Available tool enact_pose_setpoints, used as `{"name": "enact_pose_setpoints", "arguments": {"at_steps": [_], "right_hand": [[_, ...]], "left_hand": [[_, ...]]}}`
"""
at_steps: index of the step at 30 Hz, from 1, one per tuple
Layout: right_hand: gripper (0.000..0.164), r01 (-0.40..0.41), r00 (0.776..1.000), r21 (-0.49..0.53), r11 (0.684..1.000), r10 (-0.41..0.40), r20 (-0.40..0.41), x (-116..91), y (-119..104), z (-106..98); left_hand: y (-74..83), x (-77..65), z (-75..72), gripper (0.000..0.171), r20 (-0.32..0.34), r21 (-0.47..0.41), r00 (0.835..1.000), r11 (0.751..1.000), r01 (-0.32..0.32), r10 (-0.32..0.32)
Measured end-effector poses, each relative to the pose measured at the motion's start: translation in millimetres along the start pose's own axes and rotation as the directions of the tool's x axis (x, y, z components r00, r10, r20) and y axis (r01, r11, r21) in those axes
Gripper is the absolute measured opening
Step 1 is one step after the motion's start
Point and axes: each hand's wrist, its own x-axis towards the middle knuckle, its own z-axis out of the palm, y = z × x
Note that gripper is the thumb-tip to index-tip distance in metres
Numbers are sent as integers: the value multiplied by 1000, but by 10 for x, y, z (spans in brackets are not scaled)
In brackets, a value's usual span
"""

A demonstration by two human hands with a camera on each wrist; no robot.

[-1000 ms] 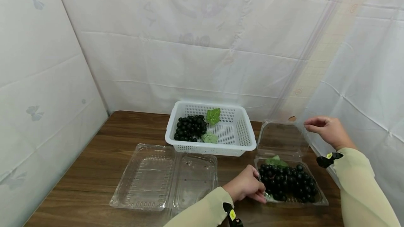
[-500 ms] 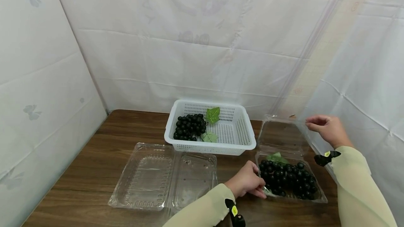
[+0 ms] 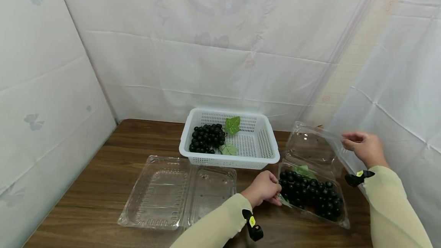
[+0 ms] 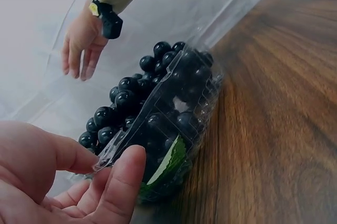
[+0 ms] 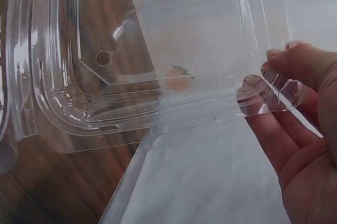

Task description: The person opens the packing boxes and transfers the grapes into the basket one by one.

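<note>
A clear plastic clamshell box (image 3: 344, 224) holding a bunch of dark grapes (image 3: 311, 195) and a green leaf (image 3: 303, 171) sits at the right of the table. My left hand (image 3: 264, 188) pinches the box's left rim between thumb and fingers; the left wrist view shows this close up, with another leaf (image 4: 168, 162) behind the clear wall. Raised at the back stands the lid (image 3: 310, 146). Its corner is pinched by my right hand (image 3: 366, 150), the thumb on one face and fingers behind the clear plastic (image 5: 197, 121) in the right wrist view.
A white perforated basket (image 3: 227, 160) with another grape bunch (image 3: 206, 138) and leaves stands at the back middle. On the left lies a second clear clamshell (image 3: 162, 190), spread open. White sheeting (image 3: 220, 68) rises behind the table and along both sides.
The grape box has turned slightly, its front right corner swinging nearer and left. My left hand shifted a little left and up with the rim; my right hand moved slightly right and down with the lid.
</note>
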Motion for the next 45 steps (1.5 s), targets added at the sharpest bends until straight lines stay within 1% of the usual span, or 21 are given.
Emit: {"name": "enact_pose_setpoints", "arguments": {"at_steps": [4,10,17,24,28,32,36,40,43,45], "right_hand": [[42,-26,1000,50,998,26,5,-72,81,-11],[39,-43,999,103,994,43,2,-195,248,-29],[46,-97,995,77,992,97,4,-403,393,-24],[46,-159,987,43,986,161,-30,-551,422,-3],[44,-192,980,5,981,192,-59,-633,404,28],[40,-211,974,-86,974,202,-101,-721,352,74],[36,-232,968,-186,955,207,-144,-798,274,107],[32,-238,963,-256,937,195,-184,-855,233,135],[29,-237,963,-291,927,185,-196,-900,251,156],[29,-262,960,-287,922,219,-172,-935,280,165]], "left_hand": [[6,14,-44,9,-21,17,1000,1000,-2,2],[6,21,-123,8,-40,8,999,1000,-9,9],[-1,27,-183,14,-69,-29,997,999,-19,17],[-4,13,-254,19,-86,-64,996,997,-29,23],[0,6,-295,21,-101,-87,994,995,-39,30],[10,8,-344,21,-117,-86,992,995,-47,36],[32,2,-413,20,-125,-62,991,997,-48,40],[53,-11,-481,24,-126,-50,991,998,-42,35],[77,-25,-515,26,-131,-40,991,999,-33,28],[87,-36,-528,26,-138,-26,990,999,-32,28]]}}
